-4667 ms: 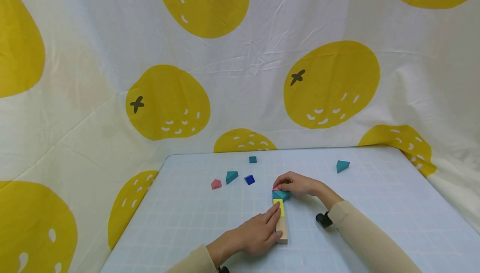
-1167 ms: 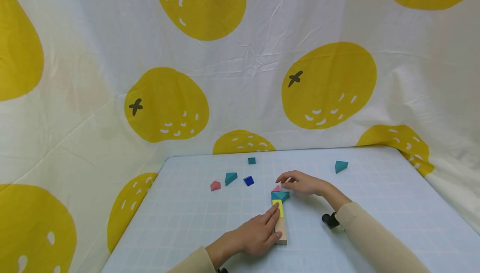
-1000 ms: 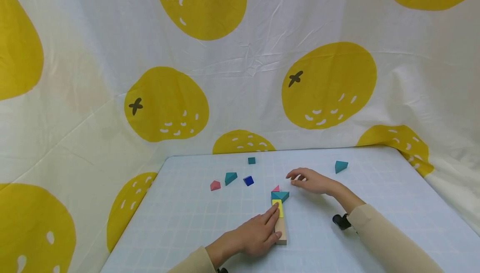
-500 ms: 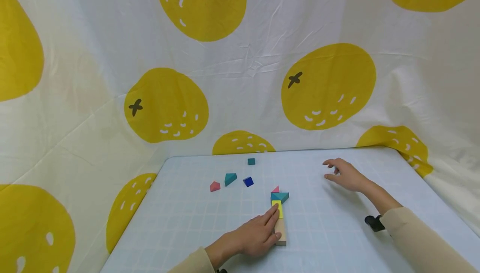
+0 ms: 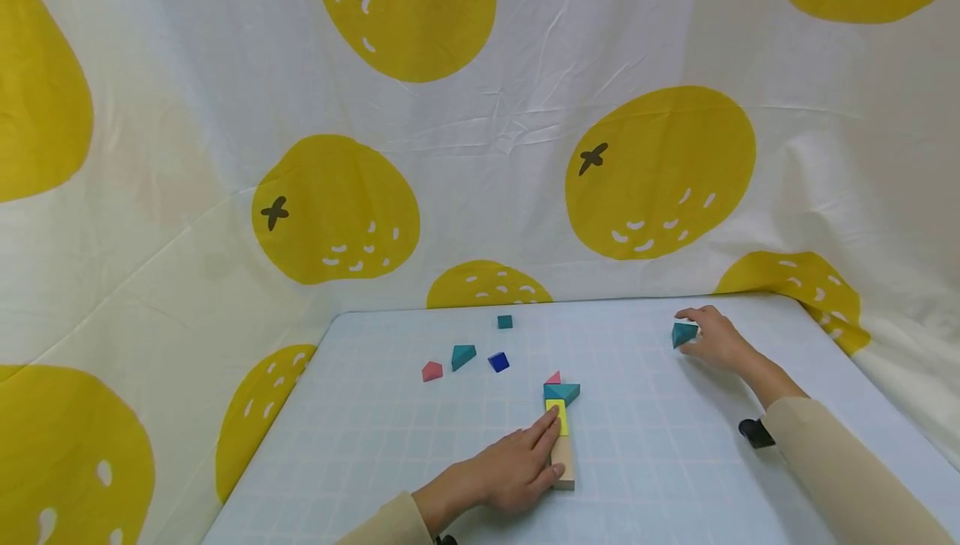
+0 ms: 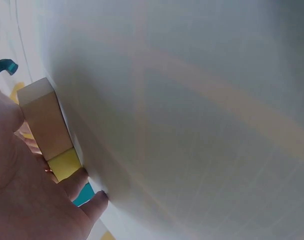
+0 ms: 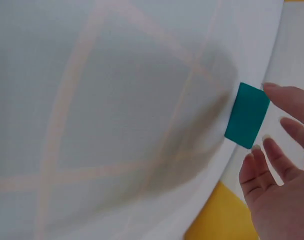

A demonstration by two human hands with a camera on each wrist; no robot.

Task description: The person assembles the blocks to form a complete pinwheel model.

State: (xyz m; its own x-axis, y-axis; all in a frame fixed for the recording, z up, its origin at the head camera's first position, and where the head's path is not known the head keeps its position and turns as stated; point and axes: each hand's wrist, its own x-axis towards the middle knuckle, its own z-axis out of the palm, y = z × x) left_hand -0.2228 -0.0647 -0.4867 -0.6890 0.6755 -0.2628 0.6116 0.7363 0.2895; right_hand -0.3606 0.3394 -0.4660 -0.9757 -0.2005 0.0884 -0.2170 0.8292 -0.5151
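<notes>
My left hand (image 5: 517, 466) lies beside a line of blocks, its straight fingers on the yellow block (image 5: 560, 418) and its thumb at the natural wood block (image 5: 563, 460). Beyond the yellow one, the line continues with a teal piece (image 5: 562, 392) and a small pink triangle (image 5: 553, 378). Far right, my right hand (image 5: 718, 341) curves thumb and fingers round a teal triangular block (image 5: 683, 334). In the right wrist view, its fingertips meet opposite ends of that teal block (image 7: 247, 115).
Left of the line lie a dark blue cube (image 5: 498, 362), another teal triangular block (image 5: 463, 356) and a pink block (image 5: 432, 372). A small dark teal block (image 5: 505, 322) sits near the table's back edge. A patterned cloth (image 5: 491, 195) hangs behind.
My right hand has left the pink triangle at the far end of the line and moved right to the teal triangular block. The left hand stays in place.
</notes>
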